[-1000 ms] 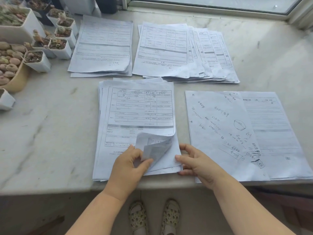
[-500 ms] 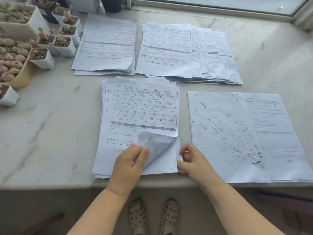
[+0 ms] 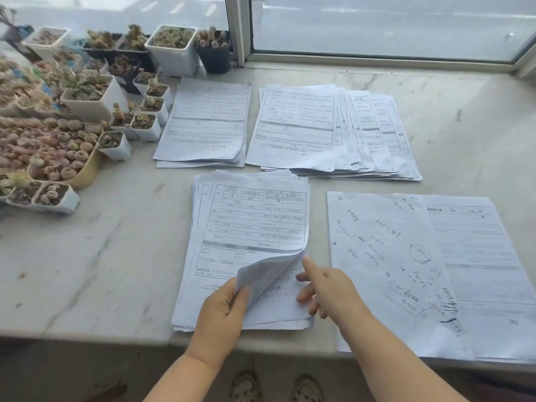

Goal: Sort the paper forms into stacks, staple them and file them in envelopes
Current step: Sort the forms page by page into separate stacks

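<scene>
Low centre of the frame, the left hand (image 3: pixel 222 310) pinches the curled lower corner of the top form (image 3: pixel 255 227) on the nearest stack (image 3: pixel 185 300), its grip closed on the paper. The right hand (image 3: pixel 329 288) hovers just beside, fingers loosely spread, holding nothing, above the counter (image 3: pixel 87 271).

Print on forms (image 3: pixel 255 219) seemingly too blurred to read.

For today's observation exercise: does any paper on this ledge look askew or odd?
Yes. The scribbled sheet lies tilted across the printed form beneath, and the far right stack is fanned out, not squared.
</scene>
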Demonstrator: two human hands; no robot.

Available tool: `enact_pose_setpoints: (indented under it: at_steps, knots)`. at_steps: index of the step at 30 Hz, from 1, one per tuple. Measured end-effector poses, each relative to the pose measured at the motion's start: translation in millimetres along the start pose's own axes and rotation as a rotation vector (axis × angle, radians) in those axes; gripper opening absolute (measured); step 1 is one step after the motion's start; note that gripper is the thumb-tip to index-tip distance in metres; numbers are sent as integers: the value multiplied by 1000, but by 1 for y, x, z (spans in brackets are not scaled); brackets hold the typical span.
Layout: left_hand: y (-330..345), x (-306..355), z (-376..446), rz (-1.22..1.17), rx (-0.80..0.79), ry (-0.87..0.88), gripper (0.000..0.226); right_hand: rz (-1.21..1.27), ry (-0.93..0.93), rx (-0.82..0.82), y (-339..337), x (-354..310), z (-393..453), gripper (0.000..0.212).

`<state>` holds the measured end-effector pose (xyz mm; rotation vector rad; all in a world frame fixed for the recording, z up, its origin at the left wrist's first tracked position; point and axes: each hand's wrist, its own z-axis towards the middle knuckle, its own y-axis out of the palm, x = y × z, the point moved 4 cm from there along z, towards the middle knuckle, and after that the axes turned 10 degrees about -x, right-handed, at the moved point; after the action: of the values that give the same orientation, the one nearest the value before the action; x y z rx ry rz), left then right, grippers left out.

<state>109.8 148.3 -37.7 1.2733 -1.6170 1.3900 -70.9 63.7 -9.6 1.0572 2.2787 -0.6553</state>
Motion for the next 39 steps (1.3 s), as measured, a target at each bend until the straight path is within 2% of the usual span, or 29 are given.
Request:
enact_pose_setpoints:
  at_steps: [1, 3, 5, 7, 8, 10, 12, 13, 16, 18, 20, 24, 26, 30, 33, 35, 37, 39]
  knots:
    - [0, 2, -3, 72, -22, 27, 24, 192, 108, -121, 2, -2, 4, 60]
    - [6, 14, -10, 273, -139, 136, 27, 364, 227, -294, 10, -3, 10, 56]
    - [13, 24, -13, 430, -285, 235, 34, 327, 216, -316, 18, 0, 14, 30]
    - [5, 41, -7, 467, -331, 271, 48, 214, 115, -285, 21, 5, 19, 39]
    - [-7, 53, 0, 441, -286, 275, 47, 169, 44, -284, 18, 2, 15, 44]
    - [-43, 81, 15, 358, -93, 306, 40, 151, -66, -243, 2, -15, 3, 35]
    - [-85, 105, 36, 303, 136, 354, 35, 238, -137, -188, -25, -36, -4, 19]
    - [-103, 113, 49, 300, 212, 367, 33, 319, -170, -159, -41, -48, -5, 18]
    - [-141, 109, 104, 355, 277, 325, 30, 485, -249, -30, -85, -82, 23, 21]
    - [-155, 90, 153, 407, 234, 250, 33, 574, -283, 113, -106, -106, 48, 35]
    - [-158, 68, 204, 506, 130, 186, 40, 641, -334, 239, -120, -126, 73, 33]
    - [-147, 28, 285, 723, -222, 66, 69, 640, -370, 318, -125, -154, 106, 35]
    - [-144, 16, 308, 805, -331, 91, 74, 631, -375, 335, -124, -161, 120, 34]
    - [-159, 8, 323, 756, -263, 204, 49, 615, -330, 355, -121, -159, 142, 30]
    - [-169, 1, 323, 635, -228, 245, 43, 639, -292, 365, -119, -152, 154, 28]
    - [-174, -3, 321, 572, -147, 291, 48, 639, -273, 371, -118, -148, 161, 25]
    - [-175, -4, 315, 497, -48, 360, 73, 622, -265, 363, -116, -146, 166, 24]
    - [-177, -2, 311, 374, 40, 458, 85, 608, -252, 369, -116, -147, 171, 24]
